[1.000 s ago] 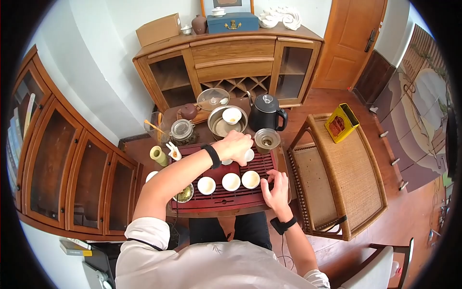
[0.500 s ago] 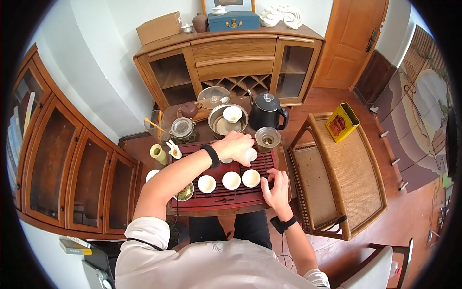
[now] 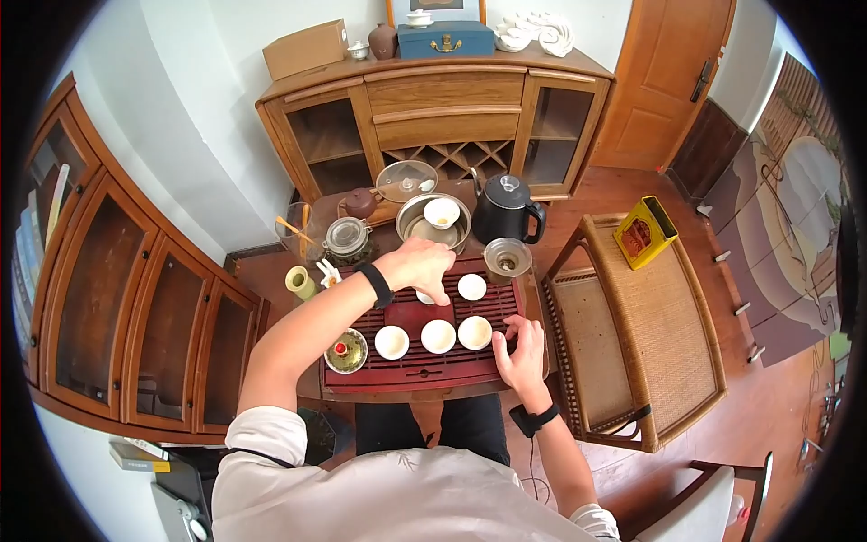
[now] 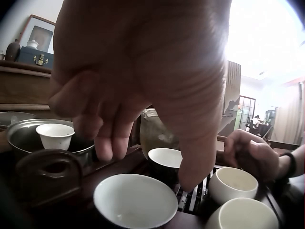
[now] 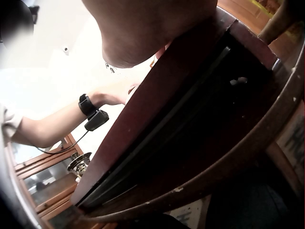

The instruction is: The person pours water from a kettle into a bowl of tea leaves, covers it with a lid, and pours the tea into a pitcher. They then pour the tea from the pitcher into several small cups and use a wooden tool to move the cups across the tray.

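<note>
My left hand is over the back of the red slatted tray, fingers pointing down and apart, holding nothing. Beneath it a white cup is partly hidden; just to the right stands another white cup. In the left wrist view, the thumb and fingers of this hand hang above a white-lined cup, with a gap between them. Three cups line the tray's front, the rightmost near my right hand, which rests at the tray's right edge with loosely bent, empty fingers.
Behind the tray are a steel bowl with a small white cup in it, a black kettle and a strainer. A lidded bowl stands front left. To the right is a rattan cart.
My left hand has let go of the back right cup and moved left, leaving that cup standing on the tray. My right hand has stayed at the tray's edge. The head view has shifted slightly.
</note>
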A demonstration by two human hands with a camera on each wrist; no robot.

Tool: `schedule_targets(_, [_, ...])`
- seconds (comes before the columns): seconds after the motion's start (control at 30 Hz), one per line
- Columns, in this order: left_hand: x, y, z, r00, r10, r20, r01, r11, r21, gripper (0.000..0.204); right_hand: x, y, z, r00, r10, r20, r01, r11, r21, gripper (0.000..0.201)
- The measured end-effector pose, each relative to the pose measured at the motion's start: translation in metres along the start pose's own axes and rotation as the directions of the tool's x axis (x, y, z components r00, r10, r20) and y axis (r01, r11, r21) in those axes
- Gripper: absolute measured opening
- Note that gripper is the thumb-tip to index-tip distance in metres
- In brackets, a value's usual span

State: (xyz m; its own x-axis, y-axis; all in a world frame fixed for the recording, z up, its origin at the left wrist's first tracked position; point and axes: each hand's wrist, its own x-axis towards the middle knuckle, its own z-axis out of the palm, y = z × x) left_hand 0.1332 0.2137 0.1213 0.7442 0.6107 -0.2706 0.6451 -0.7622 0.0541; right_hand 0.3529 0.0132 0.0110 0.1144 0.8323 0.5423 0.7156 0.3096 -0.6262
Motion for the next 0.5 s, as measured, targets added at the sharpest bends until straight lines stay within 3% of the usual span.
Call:
schedule_targets(0.1, [-0.016, -0.005, -0.004, 0.999, -0.016, 0.051, 0.017, 1.0, -0.023, 0.071, 0.001, -0.001, -0.001, 1.0, -0.009, 0.003, 0.009, 1.0, -0.001, 0.031])
schedule_targets(0.13, [-0.02, -0.006, -0.002, 1.0, 0.011, -0.013, -0.011, 1.0, -0.012, 0.065, 0.001, -0.001, -0.001, 1.0, -0.006, 0.006, 0.006, 1.0, -0.005, 0.031])
schedule_targets(0.27, [-0.019, -0.004, 0.0, 0.999, 0.008, 0.035, -0.008, 1.0, 0.008, 0.057, 0.002, -0.004, -0.002, 1.0, -0.005, 0.009, 0.005, 1.0, -0.011, 0.03])
schedule_targets(0.5, [-0.025, -0.003, 0.002, 0.998, 0.057, -0.033, -0.055, 0.998, 0.035, 0.04, 0.001, -0.002, 0.0, 1.0, -0.009, 0.001, 0.009, 1.0, -0.007, 0.03])
